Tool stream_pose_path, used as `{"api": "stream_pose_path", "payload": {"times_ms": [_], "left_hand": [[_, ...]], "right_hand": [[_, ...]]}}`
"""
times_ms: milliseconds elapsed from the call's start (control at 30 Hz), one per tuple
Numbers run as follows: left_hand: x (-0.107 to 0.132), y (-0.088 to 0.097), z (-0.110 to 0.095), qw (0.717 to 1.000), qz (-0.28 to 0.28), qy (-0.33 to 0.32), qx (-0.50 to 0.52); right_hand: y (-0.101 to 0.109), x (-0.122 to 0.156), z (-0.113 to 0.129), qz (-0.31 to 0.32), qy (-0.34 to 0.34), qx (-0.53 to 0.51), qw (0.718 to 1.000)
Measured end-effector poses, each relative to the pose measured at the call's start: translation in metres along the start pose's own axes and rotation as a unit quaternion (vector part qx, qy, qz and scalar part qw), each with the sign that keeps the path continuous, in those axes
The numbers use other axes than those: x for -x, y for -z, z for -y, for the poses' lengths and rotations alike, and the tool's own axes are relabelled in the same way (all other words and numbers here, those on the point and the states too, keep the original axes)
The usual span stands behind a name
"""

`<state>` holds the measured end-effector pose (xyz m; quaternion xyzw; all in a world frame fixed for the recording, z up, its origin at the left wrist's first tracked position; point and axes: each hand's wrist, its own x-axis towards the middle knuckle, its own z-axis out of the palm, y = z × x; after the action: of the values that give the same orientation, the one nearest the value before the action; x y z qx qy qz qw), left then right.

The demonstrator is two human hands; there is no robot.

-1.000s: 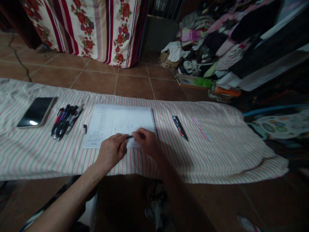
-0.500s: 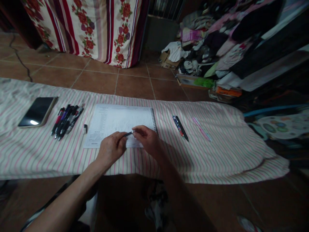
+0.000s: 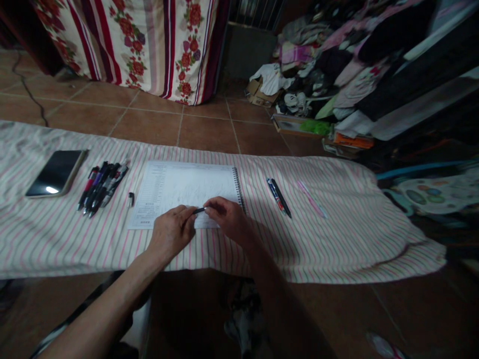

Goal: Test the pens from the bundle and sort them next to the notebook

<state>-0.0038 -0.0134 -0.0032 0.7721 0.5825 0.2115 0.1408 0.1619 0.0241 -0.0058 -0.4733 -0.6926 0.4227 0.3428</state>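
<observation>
Over the lower part of a spiral notebook [image 3: 194, 182], both hands meet on one dark pen [image 3: 199, 210]. My left hand [image 3: 172, 228] is closed round its left part. The fingertips of my right hand [image 3: 229, 218] pinch its right end. Left of the notebook lies a small pen cap [image 3: 130, 199], dark at one end and pale at the other. To the right of the notebook rest a multicoloured pen [image 3: 276, 196] and a black pen [image 3: 281, 198] side by side, with a pink and clear pen [image 3: 312, 199] farther right.
A bunch of several pens [image 3: 103, 188] and a smartphone [image 3: 57, 173] lie on the left of the striped cloth [image 3: 344, 224]. Beyond the cloth are the tiled floor [image 3: 149, 117], a floral curtain [image 3: 149, 50] and a heap of clothes [image 3: 318, 65].
My right fingertips have closed onto the pen's right end, where they were looser before. The hands stay in almost the same place; the whole view has shifted very slightly.
</observation>
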Motion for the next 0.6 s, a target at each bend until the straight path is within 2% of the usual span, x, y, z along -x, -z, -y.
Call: {"api": "stream_pose_path", "payload": {"times_ms": [267, 600], "left_hand": [[0.0004, -0.0007, 0.0005, 1.0, -0.002, -0.004, -0.022], [-0.0035, 0.0002, -0.003, 0.998, -0.009, 0.038, 0.045]], "right_hand": [[-0.0006, 0.0006, 0.0027, -0.006, -0.006, 0.021, 1.0], [-0.0042, -0.0018, -0.0003, -0.046, -0.035, -0.082, 0.995]]}}
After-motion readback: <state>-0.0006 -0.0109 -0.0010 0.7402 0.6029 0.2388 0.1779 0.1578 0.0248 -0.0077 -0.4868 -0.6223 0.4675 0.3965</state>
